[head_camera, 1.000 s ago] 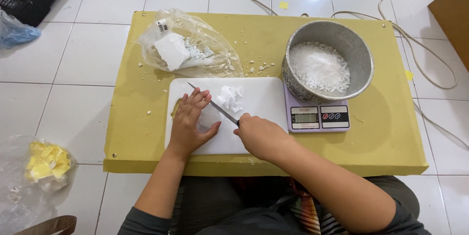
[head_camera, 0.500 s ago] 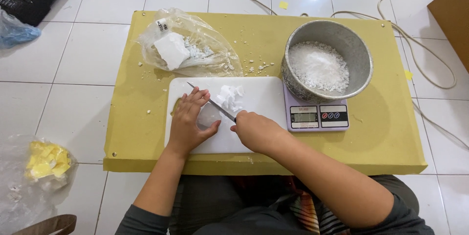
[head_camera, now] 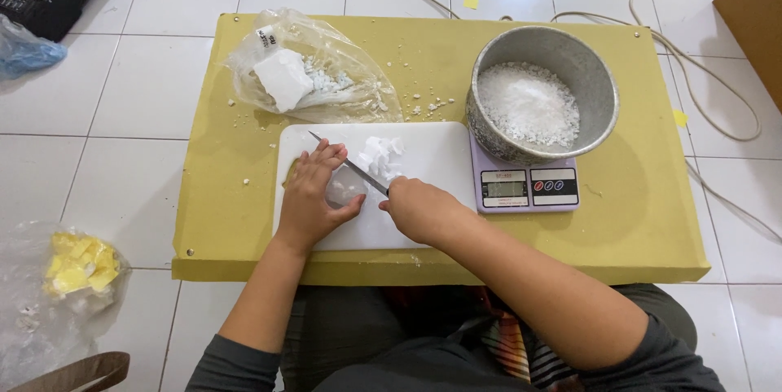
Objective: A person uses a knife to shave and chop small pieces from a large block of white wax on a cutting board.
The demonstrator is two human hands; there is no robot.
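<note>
While I slice this white block (head_camera: 345, 189) on the cutting board (head_camera: 432, 160), I'd say short, straight cuts work best, with the blade (head_camera: 346, 163) kept clear of my knuckles. My left hand (head_camera: 312, 198) curls half-closed over the block, fingers (head_camera: 326, 153) touching it. My right hand (head_camera: 422, 209) is wrapped tight round the knife handle.

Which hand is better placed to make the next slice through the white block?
Right. The right hand already grips the knife, blade beside the white block; the left hand pins the block.
</note>
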